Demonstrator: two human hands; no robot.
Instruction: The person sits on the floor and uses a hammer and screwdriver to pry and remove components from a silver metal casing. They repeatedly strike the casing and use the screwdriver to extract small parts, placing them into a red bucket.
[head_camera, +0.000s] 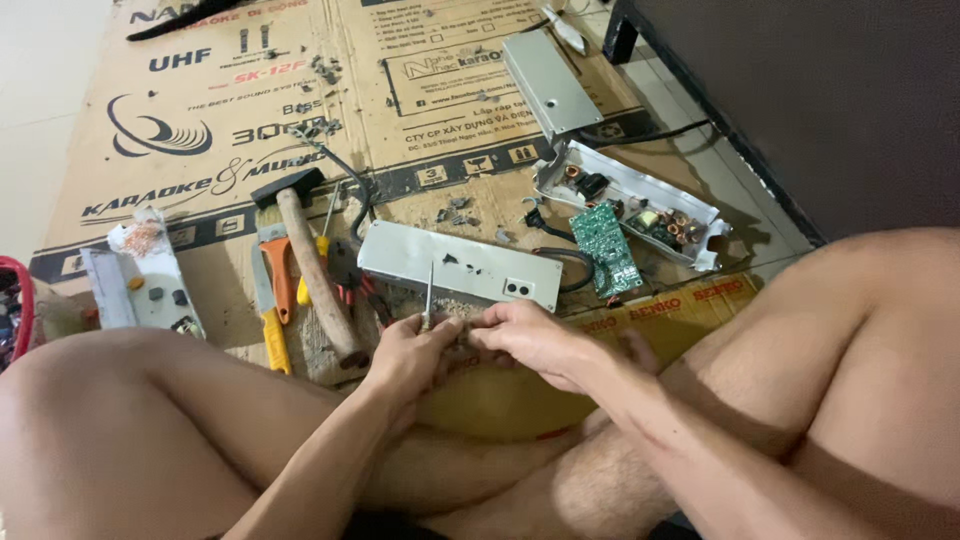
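Both hands meet right in front of the crossed legs, low over the cardboard sheet (200, 120) spread on the floor. The left hand (408, 352) is pinched around a thin metal tool (428, 292) — looks like a slim screwdriver or pick — which stands nearly upright, its long axis pointing up and away from the person, tip end down in the fingers. The right hand (528, 336) is curled shut on some small part right beside it; the part is mostly hidden by the fingers, so I can't tell what it is. The two hands are touching or just about, fingertips facing each other.

Just beyond the knuckles lies a long grey metal case (460, 265), its length running left to right across the view, slightly tilted down to the right. So the case sits straight ahead of both hands, about equally near to each.

To the left of the left hand: a hammer (310, 262) with a wooden handle angled toward the person, and an orange-handled knife (268, 300) beside it. To the right, further off, a green circuit board (605, 250) next to an opened white housing (640, 200) full of components.
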